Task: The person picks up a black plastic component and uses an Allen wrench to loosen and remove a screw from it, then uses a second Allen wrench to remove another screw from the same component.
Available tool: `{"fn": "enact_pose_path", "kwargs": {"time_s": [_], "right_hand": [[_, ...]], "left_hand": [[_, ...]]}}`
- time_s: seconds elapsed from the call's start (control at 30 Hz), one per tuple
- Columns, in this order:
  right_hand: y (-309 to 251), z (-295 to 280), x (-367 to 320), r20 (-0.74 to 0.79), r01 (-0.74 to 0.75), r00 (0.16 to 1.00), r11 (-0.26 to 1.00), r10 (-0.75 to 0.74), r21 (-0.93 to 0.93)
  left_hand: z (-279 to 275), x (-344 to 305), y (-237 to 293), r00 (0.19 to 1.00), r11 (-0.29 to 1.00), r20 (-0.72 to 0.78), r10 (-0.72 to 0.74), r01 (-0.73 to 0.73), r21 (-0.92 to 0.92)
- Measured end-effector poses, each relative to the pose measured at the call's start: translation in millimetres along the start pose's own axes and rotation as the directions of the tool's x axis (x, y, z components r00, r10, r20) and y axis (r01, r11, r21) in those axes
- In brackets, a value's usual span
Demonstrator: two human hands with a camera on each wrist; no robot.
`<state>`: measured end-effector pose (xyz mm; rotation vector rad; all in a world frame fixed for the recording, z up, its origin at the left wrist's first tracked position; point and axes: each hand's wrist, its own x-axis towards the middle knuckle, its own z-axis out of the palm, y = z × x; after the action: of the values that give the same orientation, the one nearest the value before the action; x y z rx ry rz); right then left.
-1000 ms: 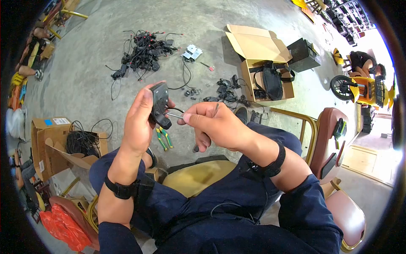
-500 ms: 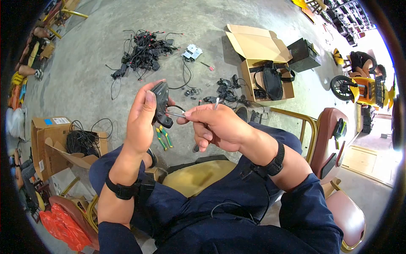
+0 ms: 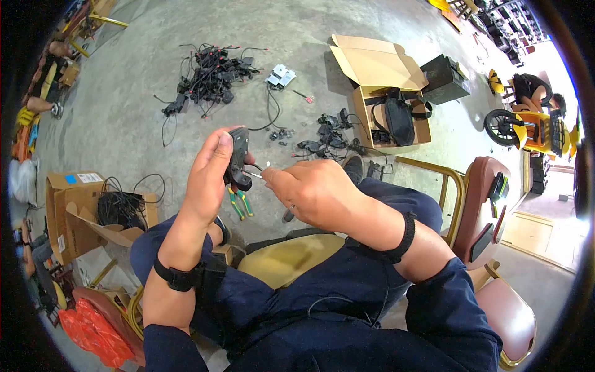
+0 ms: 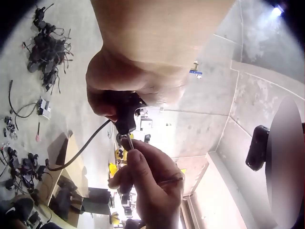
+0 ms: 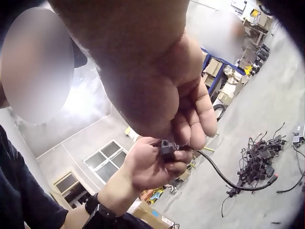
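My left hand (image 3: 207, 167) holds up a black plastic control unit (image 3: 237, 158), the thumb along its side. From the unit hangs a black cable (image 5: 224, 177) with a red tip. My right hand (image 3: 317, 191) pinches a thin metal hex key (image 4: 130, 142) between thumb and fingers, its front end right at the small clamp-like part of the unit. The key's other end shows past the fingers in the left wrist view. In the head view the right hand's back hides most of the key. Green-handled pliers (image 3: 239, 203) lie on the floor below the unit.
On the concrete floor lies a pile of black cabled units (image 3: 214, 80), with more loose parts (image 3: 331, 137) to its right. An open cardboard box (image 3: 378, 59) holds a black bag. At left stands a box of cables (image 3: 74, 214). Chairs (image 3: 486, 204) flank me.
My right hand has turned so its back now faces up, and the key's far end no longer shows in the head view. The left hand and unit have sunk slightly.
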<state>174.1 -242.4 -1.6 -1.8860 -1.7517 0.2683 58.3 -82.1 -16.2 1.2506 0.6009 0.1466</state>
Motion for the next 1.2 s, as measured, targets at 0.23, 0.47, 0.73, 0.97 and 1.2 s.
{"fn": "enact_pose_path", "kwargs": {"time_s": [0.23, 0.47, 0.73, 0.97, 1.2], "right_hand": [[-0.9, -11.8, 5.6, -0.161, -0.064, 0.979, 0.942, 0.123, 0.33], [-3.7, -25.8, 11.8, 0.359, -0.565, 0.744, 0.242, 0.564, 0.789], [-5.6, -26.0, 14.1, 0.403, -0.582, 0.729, 0.19, 0.554, 0.791], [-1.0, -18.7, 13.7, 0.448, -0.587, 0.718, 0.118, 0.533, 0.801], [3.1, -16.0, 13.6, 0.583, -0.539, 0.682, -0.235, 0.442, 0.809]], "left_hand": [[6.1, -0.9, 2.4, 0.999, 0.995, -0.048, 0.007, -0.011, -0.096], [4.8, -1.1, 5.2, 0.999, 0.948, 0.017, 0.029, -0.022, -0.318], [3.3, -1.8, 3.9, 0.999, 0.951, 0.017, 0.035, -0.028, -0.309], [4.7, -3.5, 3.8, 0.996, 0.985, 0.024, 0.087, -0.083, -0.151], [10.2, -3.3, 3.4, 0.985, 0.984, -0.039, 0.167, -0.169, -0.053]]}}
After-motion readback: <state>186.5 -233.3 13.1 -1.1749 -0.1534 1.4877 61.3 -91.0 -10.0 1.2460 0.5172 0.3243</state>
